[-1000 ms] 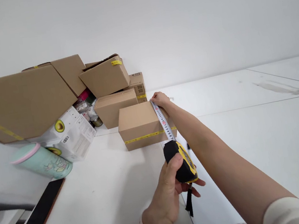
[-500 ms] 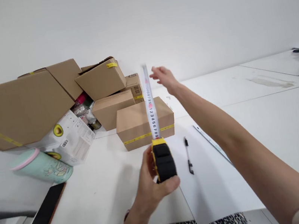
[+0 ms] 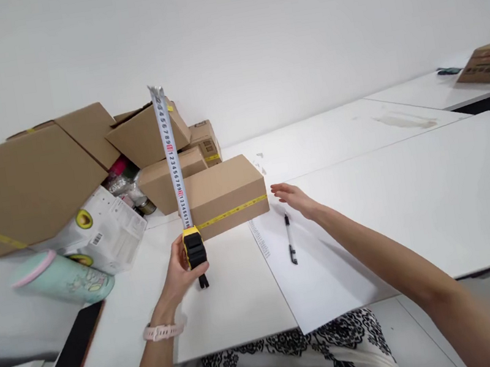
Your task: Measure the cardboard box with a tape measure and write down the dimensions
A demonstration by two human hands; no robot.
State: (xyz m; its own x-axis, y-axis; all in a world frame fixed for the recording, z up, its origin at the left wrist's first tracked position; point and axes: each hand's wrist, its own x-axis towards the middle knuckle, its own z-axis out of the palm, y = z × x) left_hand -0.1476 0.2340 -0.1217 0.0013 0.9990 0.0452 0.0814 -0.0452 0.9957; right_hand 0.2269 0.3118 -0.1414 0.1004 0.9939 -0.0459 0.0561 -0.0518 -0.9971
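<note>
My left hand [image 3: 179, 272] is closed around a yellow and black tape measure [image 3: 195, 248]. Its pulled-out blade [image 3: 171, 158] rises upright in view, crossing in front of the left end of a brown cardboard box [image 3: 228, 192] with a yellow band. Whether the blade touches the box, I cannot tell. My right hand [image 3: 294, 197] is open and empty, fingers stretched toward the box's right end and apart from it. Below that hand a black-capped pen [image 3: 290, 238] lies on a white sheet of paper [image 3: 324, 289].
Several cardboard boxes [image 3: 21, 181] are stacked at the back left, beside a white avocado-print box [image 3: 110, 229]. A mint tumbler [image 3: 67, 277] lies near a black flat item [image 3: 71, 353]. Another carton [image 3: 489, 64] is at the far right, against the white wall.
The tape measure has shifted left with my left hand, and more blade shows. My right hand has come down from the blade's far end to beside the box's right end.
</note>
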